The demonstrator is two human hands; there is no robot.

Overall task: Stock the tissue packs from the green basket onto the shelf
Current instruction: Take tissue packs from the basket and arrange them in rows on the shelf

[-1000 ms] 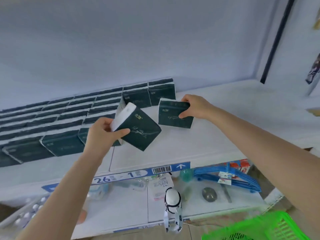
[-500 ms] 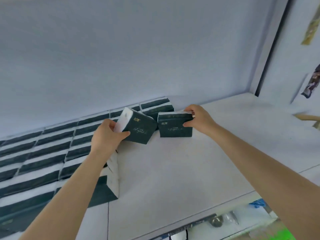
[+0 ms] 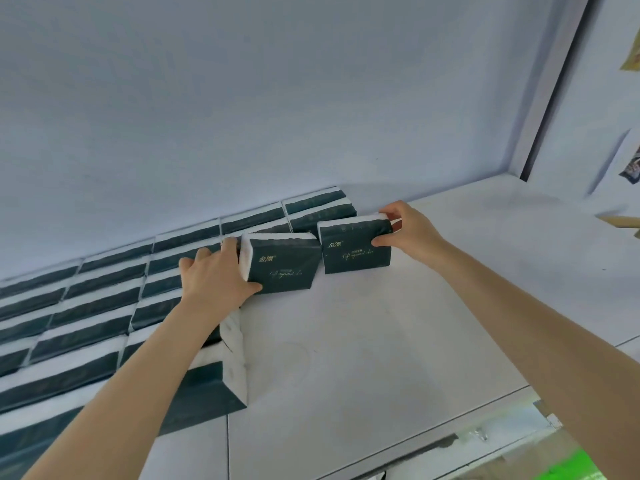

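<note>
Two hands up on the shelf (image 3: pixel 346 368), one tissue pack each. The left hand (image 3: pixel 214 278) grips the left tissue pack (image 3: pixel 287 263): fingers wrapped over its white end, thumb pressed on the dark front face at the lower corner. The right hand (image 3: pixel 414 232) pinches the right tissue pack (image 3: pixel 355 249) at its far end, fingers curled over the top corner, thumb on the front edge. Both packs stand on the white shelf board, faces toward the camera, just beside each other. Whether their edges touch, I cannot tell.

Room to move: right of the right pack the board lies bare all the way to the dark corner post (image 3: pixel 554 84). In front of both packs it is bare down to the front edge, which runs diagonally across the lower right. Left and behind, the stocked rows (image 3: pixel 86 306) press close against the back wall (image 3: pixel 242 98).

Writing: each held pack carries a gold logo of two characters and a gold cursive line beneath, too soft to read.

Count: two packs in hand, and several rows stocked, too blurred to number. A green blur (image 3: pixel 568 467) shows below the shelf edge.
</note>
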